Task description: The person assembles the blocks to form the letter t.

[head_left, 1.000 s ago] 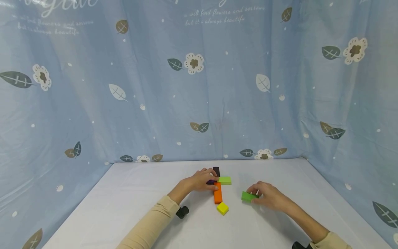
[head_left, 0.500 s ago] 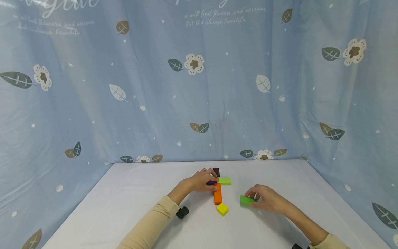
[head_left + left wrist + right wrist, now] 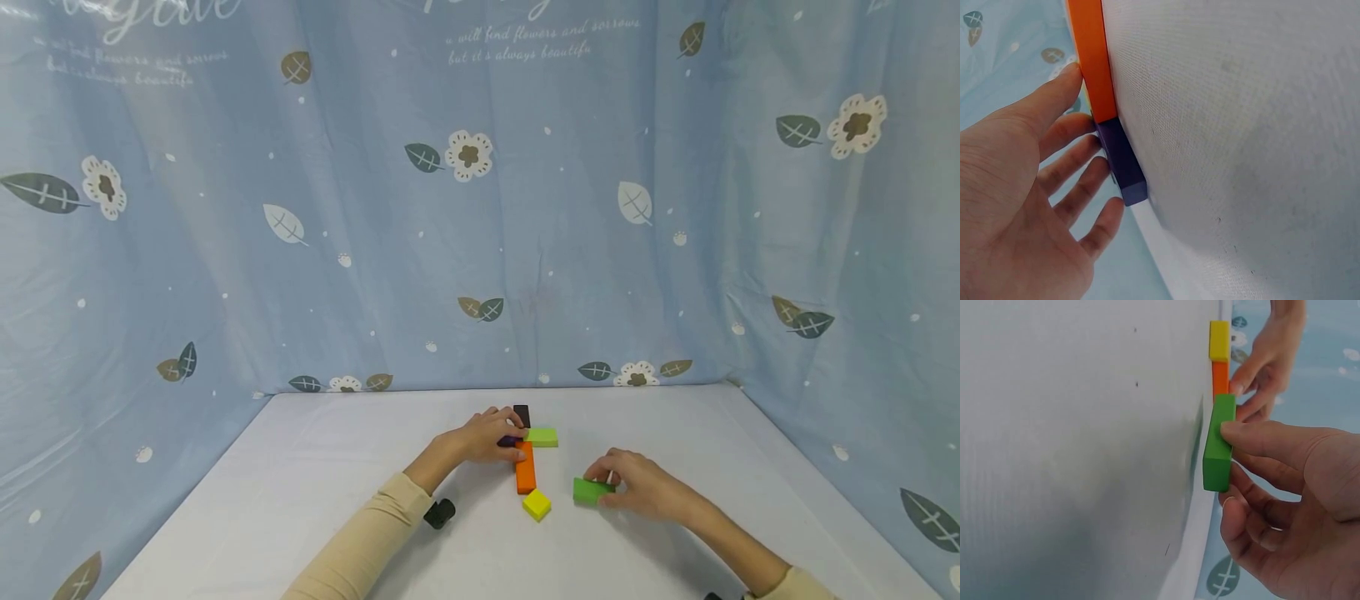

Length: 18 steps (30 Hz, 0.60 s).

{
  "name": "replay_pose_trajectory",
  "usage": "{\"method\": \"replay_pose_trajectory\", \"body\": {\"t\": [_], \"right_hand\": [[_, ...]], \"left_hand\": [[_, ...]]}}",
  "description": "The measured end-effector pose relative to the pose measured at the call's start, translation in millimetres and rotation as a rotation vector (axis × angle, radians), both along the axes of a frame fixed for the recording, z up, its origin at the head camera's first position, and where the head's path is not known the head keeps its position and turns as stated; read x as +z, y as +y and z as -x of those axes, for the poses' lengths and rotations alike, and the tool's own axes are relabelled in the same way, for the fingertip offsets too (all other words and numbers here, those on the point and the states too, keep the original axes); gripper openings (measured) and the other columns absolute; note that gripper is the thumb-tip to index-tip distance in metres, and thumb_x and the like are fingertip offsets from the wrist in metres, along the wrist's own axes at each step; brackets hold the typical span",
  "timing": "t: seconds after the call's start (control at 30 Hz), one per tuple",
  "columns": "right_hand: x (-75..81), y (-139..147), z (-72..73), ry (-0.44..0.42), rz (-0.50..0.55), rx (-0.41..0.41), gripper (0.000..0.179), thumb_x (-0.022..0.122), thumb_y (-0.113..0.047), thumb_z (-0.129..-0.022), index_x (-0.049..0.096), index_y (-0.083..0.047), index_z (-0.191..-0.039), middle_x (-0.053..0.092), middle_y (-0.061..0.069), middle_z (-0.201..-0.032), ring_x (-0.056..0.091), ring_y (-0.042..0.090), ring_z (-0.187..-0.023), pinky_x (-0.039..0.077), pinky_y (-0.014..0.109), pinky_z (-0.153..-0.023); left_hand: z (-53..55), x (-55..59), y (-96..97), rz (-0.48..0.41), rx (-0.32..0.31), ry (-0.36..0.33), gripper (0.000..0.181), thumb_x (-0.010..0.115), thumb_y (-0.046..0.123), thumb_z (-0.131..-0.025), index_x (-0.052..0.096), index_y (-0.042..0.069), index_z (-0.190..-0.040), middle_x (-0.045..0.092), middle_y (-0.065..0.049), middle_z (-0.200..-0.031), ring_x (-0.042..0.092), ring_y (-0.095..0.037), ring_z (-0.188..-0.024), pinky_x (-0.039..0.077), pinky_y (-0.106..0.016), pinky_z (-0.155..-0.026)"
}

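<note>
My right hand (image 3: 643,483) pinches a green block (image 3: 588,492) between thumb and fingers, to the right of the other blocks. The right wrist view shows the thumb on one face of this green block (image 3: 1217,444). My left hand (image 3: 483,435) rests on a joined group of blocks with fairly straight fingers. Its thumb touches the orange block (image 3: 1092,56), while the other fingers lie along the dark purple block (image 3: 1124,159). In the head view, this hand partly covers the purple block (image 3: 510,440). A lime green block (image 3: 542,437) extends rightward from the orange block's far end.
A black block (image 3: 522,416) stands at the far end of the group. At the orange block's near end lies a yellow block (image 3: 537,505), turned at an angle. White cloth covers the table (image 3: 337,467); a blue patterned curtain (image 3: 360,250) hangs around it.
My right hand has moved left and toward the near side with the green block, closer to the yellow block. My left hand and the grouped blocks stay in place.
</note>
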State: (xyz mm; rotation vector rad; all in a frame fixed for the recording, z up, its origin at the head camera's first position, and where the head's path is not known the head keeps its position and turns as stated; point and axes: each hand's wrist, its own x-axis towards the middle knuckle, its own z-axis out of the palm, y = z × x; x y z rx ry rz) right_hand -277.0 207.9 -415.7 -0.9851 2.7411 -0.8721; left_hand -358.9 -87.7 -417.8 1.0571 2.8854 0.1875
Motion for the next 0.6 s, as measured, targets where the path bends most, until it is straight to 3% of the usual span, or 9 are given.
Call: {"method": "replay_pose_trajectory", "body": {"t": [0.27, 0.6], "right_hand": [[1.2, -3.6, -3.1, 0.021, -0.02, 0.023, 0.03, 0.076, -0.019, -0.084, 0.07, -0.01, -0.112, 0.064, -0.004, -0.101, 0.055, 0.008, -0.085, 0.049, 0.027, -0.072], [2.3, -8.9, -4.2, -0.018, -0.03, 0.043, 0.029, 0.076, -0.017, -0.084, 0.071, -0.01, -0.111, 0.065, -0.004, -0.101, 0.056, 0.007, -0.086, 0.05, 0.026, -0.074]], "left_hand": [[-0.3, 0.8, -0.2, -0.008, 0.003, -0.005, 0.047, 0.062, 0.046, -0.093, 0.063, 0.022, -0.133, 0.052, 0.004, -0.135, 0.046, -0.019, -0.12, 0.04, -0.048, -0.106], [-0.7, 1.6, -0.6, -0.021, -0.007, 0.002, 0.047, 0.063, 0.046, -0.093, 0.064, 0.02, -0.132, 0.052, 0.003, -0.134, 0.046, -0.02, -0.119, 0.041, -0.042, -0.1]]}}
